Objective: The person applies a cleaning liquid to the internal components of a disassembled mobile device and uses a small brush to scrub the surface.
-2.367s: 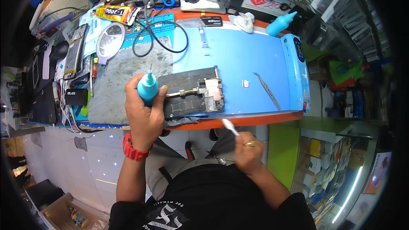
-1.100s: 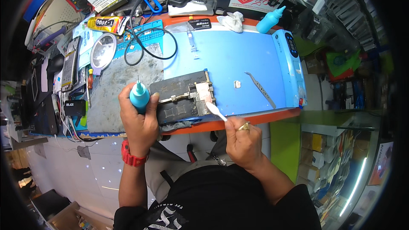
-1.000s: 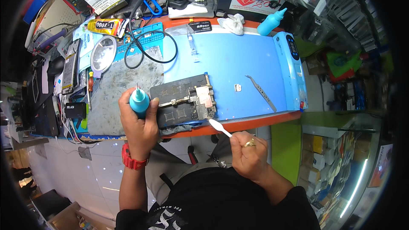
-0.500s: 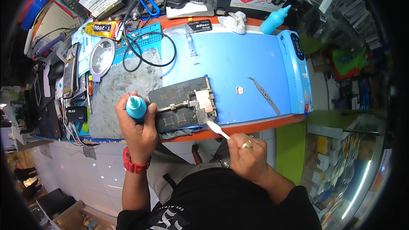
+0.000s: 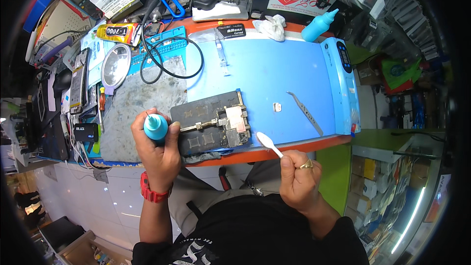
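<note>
My left hand (image 5: pixel 159 154) is closed round a turquoise squeeze bottle (image 5: pixel 156 128) with a thin nozzle, beside the left end of a dark board holder (image 5: pixel 189 113). A metal bar clamp (image 5: pixel 198 125) crosses the holder, with a phone circuit board (image 5: pixel 235 119) at its right end. Pinched in my right hand (image 5: pixel 300 174) is a white toothbrush-like tool (image 5: pixel 267 142) with an oval head. That head is just right of the circuit board, apart from it; I cannot make out bristles.
Tweezers (image 5: pixel 305 113) and a small metal piece (image 5: pixel 277 107) lie on the blue mat (image 5: pixel 265 73). A syringe (image 5: pixel 221 54) lies farther back. A second squeeze bottle (image 5: pixel 319 25) stands by a blue machine (image 5: pixel 341 86) on the right. A black cable (image 5: pixel 194 71) loops at left.
My right hand has moved right and slightly down, lifting the white tool's head away from the circuit board's near corner. My left hand stays nearly in place with the bottle.
</note>
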A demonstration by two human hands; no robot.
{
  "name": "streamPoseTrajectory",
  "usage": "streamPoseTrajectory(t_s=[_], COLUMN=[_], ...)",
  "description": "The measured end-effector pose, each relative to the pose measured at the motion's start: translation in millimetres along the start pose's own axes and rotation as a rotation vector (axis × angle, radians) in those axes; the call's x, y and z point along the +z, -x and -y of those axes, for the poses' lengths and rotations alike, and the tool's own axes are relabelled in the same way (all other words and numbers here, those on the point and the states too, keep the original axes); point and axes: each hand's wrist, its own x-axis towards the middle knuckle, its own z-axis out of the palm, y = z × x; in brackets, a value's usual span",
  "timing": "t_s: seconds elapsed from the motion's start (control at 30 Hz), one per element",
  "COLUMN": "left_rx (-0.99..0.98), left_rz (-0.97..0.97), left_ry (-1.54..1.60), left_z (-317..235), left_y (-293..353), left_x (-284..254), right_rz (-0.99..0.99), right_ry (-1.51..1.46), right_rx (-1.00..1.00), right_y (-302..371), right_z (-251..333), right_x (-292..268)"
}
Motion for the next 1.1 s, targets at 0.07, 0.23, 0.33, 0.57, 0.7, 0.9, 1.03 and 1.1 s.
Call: streamPoseTrajectory(t_s=[0.07,0.23,0.33,0.57,0.7,0.9,1.03,1.1], left_rx=[0.007,-0.006,-0.018,0.006,-0.007,0.001,-0.018,-0.006], left_rz=[0.009,0.018,0.017,0.027,0.011,0.013,0.002,0.006], left_ry=[-0.018,0.033,0.005,0.005,0.003,-0.006,-0.002,-0.011], left_z=[0.4,-3.7,-3.4,-3.5,-4.4,-4.3,-6.1,-5.2], left_y=[-0.1,-1.5,1.7,-0.5,-1.3,-0.6,-2.3,-1.3], left_x=[0.1,0.6,-1.1,0.3,1.5,1.3,1.7,0.6], right_rz=[-0.009,0.058,0.126,0.012,0.001,0.01,0.049,0.051], right_ry=[0.014,0.113,0.053,-0.024,0.093,0.141,0.145,0.144], right_rx=[-0.021,-0.114,-0.091,0.047,-0.055,-0.077,-0.084,-0.088], right_y=[-4.9,-8.7,1.0,11.7,-2.2,16.5,-4.1,-4.8], right_z=[-3.4,-5.1,2.3,2.6,4.1,9.7,11.4,12.1], right_x=[6.7,25.9,9.9,3.0,36.7,32.5,40.8,41.5])
